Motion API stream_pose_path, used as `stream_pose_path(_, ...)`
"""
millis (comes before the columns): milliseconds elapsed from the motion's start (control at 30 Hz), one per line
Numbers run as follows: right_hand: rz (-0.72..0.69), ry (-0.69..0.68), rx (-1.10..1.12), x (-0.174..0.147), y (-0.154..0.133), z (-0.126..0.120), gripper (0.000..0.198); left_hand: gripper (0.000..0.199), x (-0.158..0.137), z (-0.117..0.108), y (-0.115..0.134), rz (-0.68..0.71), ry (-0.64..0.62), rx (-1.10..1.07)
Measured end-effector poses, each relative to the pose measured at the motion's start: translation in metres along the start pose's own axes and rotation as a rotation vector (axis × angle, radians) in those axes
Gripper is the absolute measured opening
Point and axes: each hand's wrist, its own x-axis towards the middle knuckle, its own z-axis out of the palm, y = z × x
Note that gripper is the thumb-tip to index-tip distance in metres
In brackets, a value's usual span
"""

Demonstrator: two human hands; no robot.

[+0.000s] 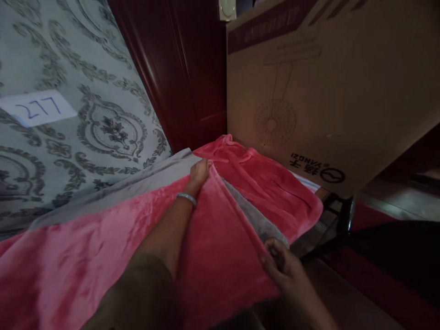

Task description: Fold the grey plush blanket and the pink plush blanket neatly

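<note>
A plush pinkish-red blanket (220,238) stretches across the lower middle of the head view, its edge running diagonally between my two hands. My left hand (200,171) is closed on the far corner of that edge; a silvery bracelet circles the wrist. Lower right, my right hand (283,261) has its fingers curled and pinched on the same edge. Grey fabric (254,213) shows in a strip beside the edge, and more grey cloth (144,183) lies along the wall. Beyond the strip, a red plush piece (261,183) lies rumpled.
A large cardboard box (326,101) with a fan drawing stands behind the red plush piece. Patterned wallpaper (113,128) with a paper marked 277 (37,109) is on the left, beside a dark red door or panel (192,68). A black metal frame (345,217) stands at right.
</note>
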Motion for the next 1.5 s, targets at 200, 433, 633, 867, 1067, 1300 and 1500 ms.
stream_pose_path(200,-0.064,0.009,-0.047,-0.001,0.011,-0.002,0.024,0.031,0.001,0.009,-0.010,-0.007,-0.021,0.009)
stream_pose_path(433,-0.029,0.001,-0.056,-0.002,0.018,-0.002,0.039,0.035,0.000,0.003,-0.010,-0.022,0.004,0.002)
stream_pose_path(633,-0.031,-0.013,-0.106,-0.014,0.029,-0.012,0.038,0.037,0.013,-0.006,-0.005,-0.010,0.051,0.000)
stream_pose_path(867,-0.011,-0.064,-0.109,-0.009,0.033,-0.022,0.036,0.033,0.016,0.013,-0.004,0.037,-0.061,-0.025)
stream_pose_path(1067,0.017,-0.011,-0.067,-0.004,0.025,-0.018,0.037,0.035,0.022,-0.005,-0.017,0.081,-0.148,-0.079)
stream_pose_path(1300,0.129,0.055,0.011,-0.006,0.021,-0.012,0.053,0.036,-0.015,-0.049,-0.090,-0.002,-0.234,-0.023)
stream_pose_path(1500,0.001,0.128,-0.152,-0.011,0.029,-0.008,0.057,0.030,-0.047,-0.035,-0.108,-0.109,-0.111,0.069)
